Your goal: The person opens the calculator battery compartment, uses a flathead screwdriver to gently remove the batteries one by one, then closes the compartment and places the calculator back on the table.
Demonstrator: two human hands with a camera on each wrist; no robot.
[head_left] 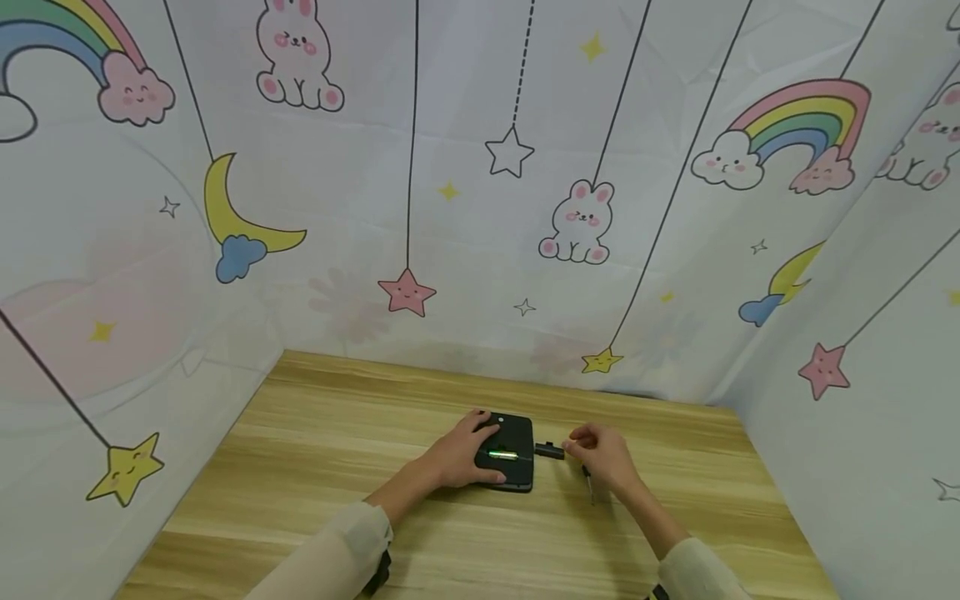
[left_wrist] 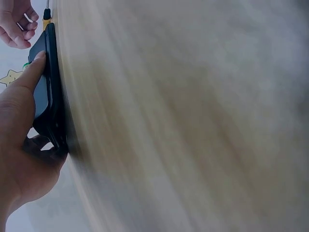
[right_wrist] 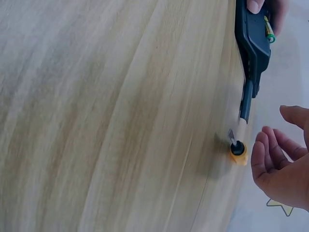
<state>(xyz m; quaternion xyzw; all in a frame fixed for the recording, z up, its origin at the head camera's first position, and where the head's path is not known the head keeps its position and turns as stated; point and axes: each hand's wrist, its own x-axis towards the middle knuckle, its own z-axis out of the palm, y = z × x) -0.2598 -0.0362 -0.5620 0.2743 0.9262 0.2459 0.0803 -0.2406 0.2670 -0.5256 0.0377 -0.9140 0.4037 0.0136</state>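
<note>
A flat black device [head_left: 516, 467] lies on the table, with a green and gold battery [head_left: 503, 455] on its upper face. My left hand [head_left: 455, 452] grips its left side, the thumb along the near edge and the fingers over the far part. Just right of the device lies a narrow black piece [head_left: 550, 451] with a small tab. My right hand [head_left: 602, 455] hovers beside that piece, fingers loosely bent, nothing visible between them. Partly hidden below it is a screwdriver [right_wrist: 237, 151] with an orange handle, black collar and metal shaft.
The wood-grain table [head_left: 360, 433] meets a pale printed cloth backdrop [head_left: 480, 225] at the back. Cloth also hangs along the left and right sides.
</note>
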